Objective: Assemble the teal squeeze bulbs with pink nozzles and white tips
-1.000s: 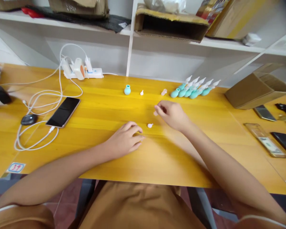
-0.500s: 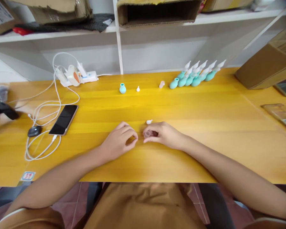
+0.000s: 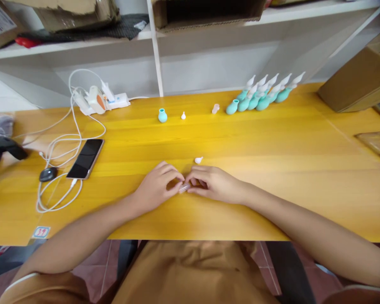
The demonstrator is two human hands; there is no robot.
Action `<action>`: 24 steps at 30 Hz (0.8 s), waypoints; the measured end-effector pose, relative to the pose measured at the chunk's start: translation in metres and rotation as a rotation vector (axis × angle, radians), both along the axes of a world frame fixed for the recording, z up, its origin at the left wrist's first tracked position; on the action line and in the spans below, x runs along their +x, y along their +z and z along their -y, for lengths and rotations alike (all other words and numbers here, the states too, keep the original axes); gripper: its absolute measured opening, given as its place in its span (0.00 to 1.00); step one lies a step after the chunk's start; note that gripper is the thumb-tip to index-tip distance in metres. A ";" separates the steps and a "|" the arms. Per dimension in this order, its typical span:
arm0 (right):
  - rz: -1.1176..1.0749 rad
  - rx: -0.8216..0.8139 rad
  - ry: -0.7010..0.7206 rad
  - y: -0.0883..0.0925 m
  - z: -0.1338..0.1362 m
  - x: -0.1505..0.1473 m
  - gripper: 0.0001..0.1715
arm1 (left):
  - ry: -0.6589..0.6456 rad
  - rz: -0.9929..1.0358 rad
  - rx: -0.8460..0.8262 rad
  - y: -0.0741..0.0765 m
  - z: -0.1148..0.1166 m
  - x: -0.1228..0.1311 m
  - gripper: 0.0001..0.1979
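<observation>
A small clear plastic tube piece (image 3: 184, 187) is in the fingertips of my right hand (image 3: 213, 184), just above the table. My left hand (image 3: 158, 185) is closed in a pinch, its thumb and fingertips meeting at the tube's left end. Whether a small part sits in that pinch is hidden. Just beyond my right fingers a white tapered nozzle tip (image 3: 198, 160) lies on its side.
Farther back stand a teal bulb (image 3: 162, 115), a small white tip (image 3: 183, 115) and a clear connector (image 3: 215, 109). Several teal bulbs with white nozzles (image 3: 262, 99) cluster behind, beside an open bulb (image 3: 232, 107). A phone (image 3: 85, 159) and cables lie left; a cardboard box (image 3: 356, 80) stands right.
My right hand has moved left and slightly down, bringing the tube piece against my left fingertips. The tube has turned onto its side. The view has shifted slightly.
</observation>
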State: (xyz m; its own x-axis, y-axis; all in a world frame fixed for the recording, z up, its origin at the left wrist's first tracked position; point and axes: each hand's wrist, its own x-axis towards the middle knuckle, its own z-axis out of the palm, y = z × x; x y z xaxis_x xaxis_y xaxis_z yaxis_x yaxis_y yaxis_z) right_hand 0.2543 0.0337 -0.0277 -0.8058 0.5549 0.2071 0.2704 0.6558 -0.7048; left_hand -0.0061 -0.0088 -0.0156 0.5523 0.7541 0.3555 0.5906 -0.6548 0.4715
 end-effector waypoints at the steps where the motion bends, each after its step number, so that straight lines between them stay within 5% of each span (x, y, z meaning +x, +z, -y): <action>1: -0.005 0.010 -0.005 -0.001 0.002 -0.001 0.07 | 0.003 0.006 0.000 0.001 0.000 0.000 0.01; 9: 0.124 0.259 -0.069 0.005 0.008 0.002 0.15 | 0.032 0.047 0.032 0.007 0.001 0.000 0.06; 17: 0.037 0.621 0.012 0.003 0.009 -0.001 0.09 | 0.044 0.101 -0.014 0.013 0.002 0.000 0.04; 24: -0.130 0.473 -0.117 0.006 0.007 0.002 0.04 | 0.073 0.468 -0.421 0.009 -0.001 0.002 0.01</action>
